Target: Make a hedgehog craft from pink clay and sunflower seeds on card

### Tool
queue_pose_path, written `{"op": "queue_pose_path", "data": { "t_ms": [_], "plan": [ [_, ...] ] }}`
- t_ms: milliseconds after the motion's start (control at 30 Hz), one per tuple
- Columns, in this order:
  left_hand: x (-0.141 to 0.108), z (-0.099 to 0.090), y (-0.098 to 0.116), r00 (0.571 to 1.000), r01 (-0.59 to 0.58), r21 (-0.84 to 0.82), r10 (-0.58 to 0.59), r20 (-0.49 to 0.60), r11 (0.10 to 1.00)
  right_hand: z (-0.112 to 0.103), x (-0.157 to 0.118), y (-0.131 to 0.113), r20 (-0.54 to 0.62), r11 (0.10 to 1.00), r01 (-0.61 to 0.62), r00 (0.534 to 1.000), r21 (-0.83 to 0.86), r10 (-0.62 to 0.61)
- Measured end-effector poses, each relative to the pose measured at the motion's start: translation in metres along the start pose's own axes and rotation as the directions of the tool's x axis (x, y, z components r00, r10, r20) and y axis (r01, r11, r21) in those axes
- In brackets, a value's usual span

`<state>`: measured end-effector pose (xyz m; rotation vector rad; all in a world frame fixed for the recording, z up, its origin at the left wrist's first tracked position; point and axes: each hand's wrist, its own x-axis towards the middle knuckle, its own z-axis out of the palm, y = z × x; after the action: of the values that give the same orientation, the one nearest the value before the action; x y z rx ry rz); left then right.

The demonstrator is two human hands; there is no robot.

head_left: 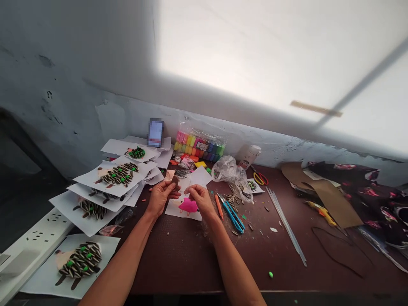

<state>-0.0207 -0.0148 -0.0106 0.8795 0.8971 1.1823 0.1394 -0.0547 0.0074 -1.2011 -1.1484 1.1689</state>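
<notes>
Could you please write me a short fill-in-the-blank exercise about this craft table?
The sheet under the left hand and right hand carries a ____ shape.
The scissors have red and ____ handles.
The pack of coloured clay stands against the ____.

Missing words: pink; yellow; wall.

You hold a small brown piece in your left hand. Just under your right hand, a white paper sheet with a pink shape lies on the worktop.
</notes>
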Motion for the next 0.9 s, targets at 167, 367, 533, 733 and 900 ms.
{"op": "queue_pose_path", "data": {
  "t_ms": [167,367,533,733,900],
  "plan": [
    [-0.001,0.000,0.001,1.000,-0.002,-0.016,0.002,-0.001,1.000,-0.003,-0.004,-0.001,0.036,1.000,-0.017,0.999,-0.017,0.018],
    [-0.004,0.004,0.003,0.999,-0.009,0.027,0.008,0.050,1.000,0.003,-0.004,0.009,-0.029,0.997,-0.073,0.997,0.028,0.073],
    [-0.006,0.003,0.003,0.993,-0.025,0.115,0.011,0.115,0.993,0.007,-0.005,0.012,-0.010,0.999,-0.037,0.999,0.014,0.037],
    [-0.006,0.000,0.001,0.988,0.018,0.162,-0.042,0.146,0.987,0.007,-0.005,0.013,-0.094,0.996,-0.072,0.993,0.060,0.077],
    [-0.005,-0.003,0.000,0.985,0.027,0.095,-0.043,0.167,0.995,0.006,-0.005,0.017,-0.121,0.999,-0.002,0.993,0.048,0.008]
  ]
}}
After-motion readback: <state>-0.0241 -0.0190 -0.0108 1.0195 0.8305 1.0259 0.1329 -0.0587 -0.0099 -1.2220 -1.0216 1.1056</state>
